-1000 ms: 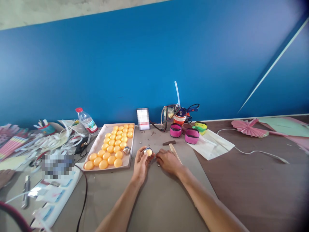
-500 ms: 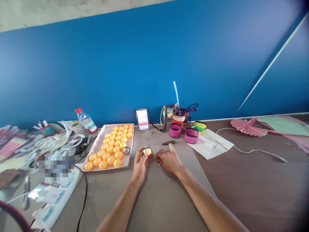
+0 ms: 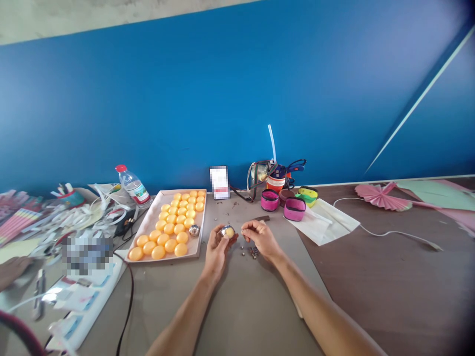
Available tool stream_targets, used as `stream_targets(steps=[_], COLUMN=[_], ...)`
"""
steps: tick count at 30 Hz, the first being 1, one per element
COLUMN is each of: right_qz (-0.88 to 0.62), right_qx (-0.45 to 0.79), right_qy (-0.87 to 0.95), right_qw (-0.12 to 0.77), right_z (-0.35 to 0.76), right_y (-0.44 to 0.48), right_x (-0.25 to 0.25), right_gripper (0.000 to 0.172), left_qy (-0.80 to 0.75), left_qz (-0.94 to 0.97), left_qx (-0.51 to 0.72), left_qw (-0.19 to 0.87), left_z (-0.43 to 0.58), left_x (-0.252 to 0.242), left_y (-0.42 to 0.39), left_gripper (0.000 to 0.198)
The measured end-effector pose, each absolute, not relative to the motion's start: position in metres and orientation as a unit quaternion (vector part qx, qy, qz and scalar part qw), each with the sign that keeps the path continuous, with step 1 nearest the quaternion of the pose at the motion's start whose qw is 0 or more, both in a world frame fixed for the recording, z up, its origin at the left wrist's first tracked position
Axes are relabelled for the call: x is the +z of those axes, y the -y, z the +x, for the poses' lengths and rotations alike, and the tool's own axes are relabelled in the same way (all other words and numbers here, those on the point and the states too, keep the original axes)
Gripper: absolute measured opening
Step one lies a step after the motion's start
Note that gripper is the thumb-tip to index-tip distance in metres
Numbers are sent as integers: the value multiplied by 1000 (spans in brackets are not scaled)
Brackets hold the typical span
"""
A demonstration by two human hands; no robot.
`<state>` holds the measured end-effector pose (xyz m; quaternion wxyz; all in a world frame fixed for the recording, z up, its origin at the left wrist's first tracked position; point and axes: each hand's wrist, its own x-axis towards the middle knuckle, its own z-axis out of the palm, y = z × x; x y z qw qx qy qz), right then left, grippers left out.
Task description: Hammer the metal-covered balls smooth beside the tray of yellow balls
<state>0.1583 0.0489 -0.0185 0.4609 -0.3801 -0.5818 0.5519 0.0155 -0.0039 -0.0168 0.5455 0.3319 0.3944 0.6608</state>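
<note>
My left hand (image 3: 216, 256) is closed round a ball (image 3: 230, 232), partly covered in shiny silver pieces and partly bare yellow. To its right, my right hand (image 3: 264, 241) is held in a pinch just above the table; what lies between its fingertips is too small to make out. Below it is a little pile of shiny metal bits (image 3: 254, 252). A hammer (image 3: 261, 218) lies behind and under the right hand and forearm, mostly hidden. Left of my hands, a shallow white tray (image 3: 156, 205) bears rows of orange balls (image 3: 168, 229) and one silver-covered ball (image 3: 194, 230).
A water bottle (image 3: 135, 188) and a heap of white cords (image 3: 100, 212) stand left. A phone-like screen (image 3: 219, 183) leans by the blue wall. Magenta bands (image 3: 294, 209), white paper (image 3: 326, 222) and a cable (image 3: 401, 231) lie right. A dark cable (image 3: 129, 301) runs left of my arms.
My right hand has lifted from the table in a pinch, uncovering the metal bits. The ball in my left hand has turned slightly. The hammer's handle now lies under my right forearm.
</note>
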Motion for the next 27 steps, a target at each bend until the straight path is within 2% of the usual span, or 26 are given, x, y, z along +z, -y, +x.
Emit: stream_targets(steps=[9,16,27], right_qz=[-368,-351,-368], right_qx=[554,612,649], right_qy=[609,581,553], right_qw=[432,406,370], right_z=[157,156,159], right_y=[-41,-43,-39], right_x=[-8,-15,-7], right_gripper=[13,16,10], left_qy=[-455,-472,-490], left_qz=[414,469,516], left_qx=[628,605,582], left_qw=[476,437,392], left_z=[16,17,19], left_x=[-21,-18,-18], left_y=[6,7,10], left_gripper=[41,35,32])
